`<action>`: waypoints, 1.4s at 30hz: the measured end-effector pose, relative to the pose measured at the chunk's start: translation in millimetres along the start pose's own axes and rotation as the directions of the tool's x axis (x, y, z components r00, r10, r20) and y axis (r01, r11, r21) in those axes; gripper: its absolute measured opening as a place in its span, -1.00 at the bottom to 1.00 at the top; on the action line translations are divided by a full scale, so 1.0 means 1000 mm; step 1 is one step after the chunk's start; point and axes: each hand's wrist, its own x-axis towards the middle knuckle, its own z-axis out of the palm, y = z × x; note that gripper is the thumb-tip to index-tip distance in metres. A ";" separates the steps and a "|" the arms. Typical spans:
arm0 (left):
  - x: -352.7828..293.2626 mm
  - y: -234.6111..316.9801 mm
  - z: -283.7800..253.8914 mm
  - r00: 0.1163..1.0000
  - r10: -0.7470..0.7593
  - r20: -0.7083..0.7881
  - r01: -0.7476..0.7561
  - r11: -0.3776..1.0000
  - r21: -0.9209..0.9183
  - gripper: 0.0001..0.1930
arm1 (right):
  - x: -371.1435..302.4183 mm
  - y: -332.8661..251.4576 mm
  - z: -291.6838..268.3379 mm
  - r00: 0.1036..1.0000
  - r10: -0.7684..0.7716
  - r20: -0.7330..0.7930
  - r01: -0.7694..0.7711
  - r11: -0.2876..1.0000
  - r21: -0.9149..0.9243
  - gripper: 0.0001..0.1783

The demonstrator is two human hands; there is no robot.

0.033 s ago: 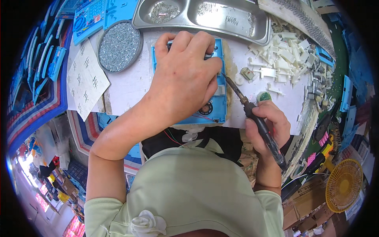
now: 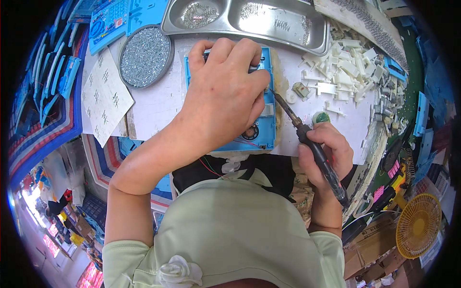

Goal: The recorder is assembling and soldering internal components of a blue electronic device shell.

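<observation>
A blue plastic case lies open side up on the table in front of me, with a round dark speaker-like part and thin wires inside. My left hand is over it with fingers bent down into the case. The fingertips and whatever they press or pinch are hidden beneath the hand. In my right hand is a soldering iron with a black handle. Its thin tip points up and left, close to the case's right edge beside my left thumb; whether it touches is unclear.
A round dish of small screws stands at left by a marked paper sheet. Behind the case sits a steel divided tray of small metal parts. White plastic pieces are heaped at right. A yellow fan stands lower right.
</observation>
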 end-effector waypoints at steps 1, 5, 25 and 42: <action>0.000 0.000 0.000 1.000 -0.001 0.003 0.001 1.000 0.002 -0.90 | 0.000 0.000 0.000 1.000 -0.002 -0.004 0.002 1.000 -0.003 -0.63; -0.001 0.001 -0.003 0.999 -0.021 0.045 0.022 1.000 -0.020 -0.88 | 0.000 0.001 -0.001 1.000 -0.006 -0.013 0.005 1.000 -0.027 -0.63; -0.058 -0.043 -0.027 0.979 -0.204 0.007 0.204 0.976 -0.073 -0.86 | -0.006 -0.004 -0.011 0.988 0.130 -0.081 -0.134 0.990 -0.044 -0.67; -0.039 -0.021 -0.005 0.799 -0.524 0.295 0.424 0.143 -0.894 -0.90 | 0.065 -0.021 0.056 0.981 0.196 -0.005 -0.191 0.961 0.203 -0.37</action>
